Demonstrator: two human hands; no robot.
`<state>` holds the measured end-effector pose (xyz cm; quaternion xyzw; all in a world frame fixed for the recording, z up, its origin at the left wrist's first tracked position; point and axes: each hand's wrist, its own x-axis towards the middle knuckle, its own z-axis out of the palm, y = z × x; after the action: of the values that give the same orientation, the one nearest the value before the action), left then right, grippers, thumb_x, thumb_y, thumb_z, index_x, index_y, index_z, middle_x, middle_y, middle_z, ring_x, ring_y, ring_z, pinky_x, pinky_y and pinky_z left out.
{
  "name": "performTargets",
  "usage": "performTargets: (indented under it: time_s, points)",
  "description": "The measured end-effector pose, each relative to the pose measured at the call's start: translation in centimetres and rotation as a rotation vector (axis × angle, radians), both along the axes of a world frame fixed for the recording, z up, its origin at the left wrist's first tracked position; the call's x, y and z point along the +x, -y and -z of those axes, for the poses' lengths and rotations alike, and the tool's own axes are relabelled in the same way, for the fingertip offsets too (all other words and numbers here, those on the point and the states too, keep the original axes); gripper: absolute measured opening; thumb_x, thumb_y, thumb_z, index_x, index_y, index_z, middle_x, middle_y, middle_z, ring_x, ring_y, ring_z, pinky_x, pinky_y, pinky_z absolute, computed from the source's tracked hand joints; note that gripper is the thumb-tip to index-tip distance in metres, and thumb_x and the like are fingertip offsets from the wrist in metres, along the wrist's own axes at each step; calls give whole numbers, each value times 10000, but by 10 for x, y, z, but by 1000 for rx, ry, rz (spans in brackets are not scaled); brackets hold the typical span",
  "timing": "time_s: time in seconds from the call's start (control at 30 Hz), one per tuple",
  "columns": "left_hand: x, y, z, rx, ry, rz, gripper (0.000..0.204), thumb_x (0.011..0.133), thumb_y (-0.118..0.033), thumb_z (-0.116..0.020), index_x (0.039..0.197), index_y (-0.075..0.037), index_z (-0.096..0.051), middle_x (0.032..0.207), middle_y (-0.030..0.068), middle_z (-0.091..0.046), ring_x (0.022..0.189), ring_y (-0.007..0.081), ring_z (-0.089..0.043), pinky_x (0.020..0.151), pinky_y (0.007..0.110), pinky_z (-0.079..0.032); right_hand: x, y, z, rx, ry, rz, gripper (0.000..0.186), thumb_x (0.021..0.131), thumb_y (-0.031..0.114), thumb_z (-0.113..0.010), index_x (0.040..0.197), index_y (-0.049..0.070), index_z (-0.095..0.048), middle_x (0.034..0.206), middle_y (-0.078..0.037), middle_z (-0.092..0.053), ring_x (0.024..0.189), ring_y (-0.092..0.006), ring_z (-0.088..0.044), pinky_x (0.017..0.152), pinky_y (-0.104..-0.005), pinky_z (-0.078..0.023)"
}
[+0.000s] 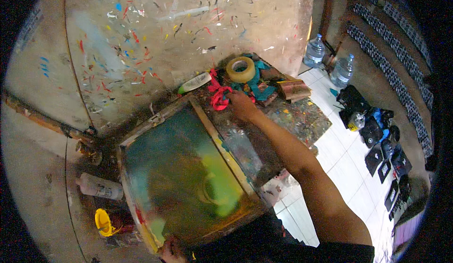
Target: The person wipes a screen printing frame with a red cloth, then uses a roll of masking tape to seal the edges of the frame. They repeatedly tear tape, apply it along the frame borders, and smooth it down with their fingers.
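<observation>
A wooden-framed printing screen lies tilted on the worktop, its mesh stained dark green and yellow. At its near left corner my left hand is closed against the frame edge, partly cut off by the picture's lower edge. My right arm reaches across to the far side of the worktop. There my right hand has its fingers curled on a crumpled red cloth; the fingertips are partly hidden. Just beyond that hand sit a roll of clear tape and a teal cloth.
Left of the screen are a whitish plastic bottle and a yellow paint tub. A green-tipped white tube lies by the paint-smeared wall. Water bottles and black printed pieces rest on the tiled floor.
</observation>
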<state>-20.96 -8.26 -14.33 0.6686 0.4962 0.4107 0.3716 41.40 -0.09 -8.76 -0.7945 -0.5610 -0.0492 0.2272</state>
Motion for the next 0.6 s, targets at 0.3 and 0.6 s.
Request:
performTargets:
  time_s: [0.3, 0.6]
  points:
    - [-1, -3, -13, -54, -151, 33, 584, 958, -567, -532, 1336, -126, -590, 1212, 192, -601, 1051, 298, -621, 885, 387, -524, 60, -84, 14, -258, 310, -184, 410, 820, 132, -627, 1226, 81, -617, 952, -208, -693, 948, -414, -669, 792, -546, -540]
    - [-10, -18, 6, -570, -118, -86, 393, 1016, -337, -553, 1358, -143, -558, 1368, 152, -535, 1209, 304, -553, 971, 462, -468, 76, 30, -62, -596, 123, -41, 215, 849, 182, -611, 1012, 58, -678, 820, -218, -693, 775, -409, -698, 673, -532, -568]
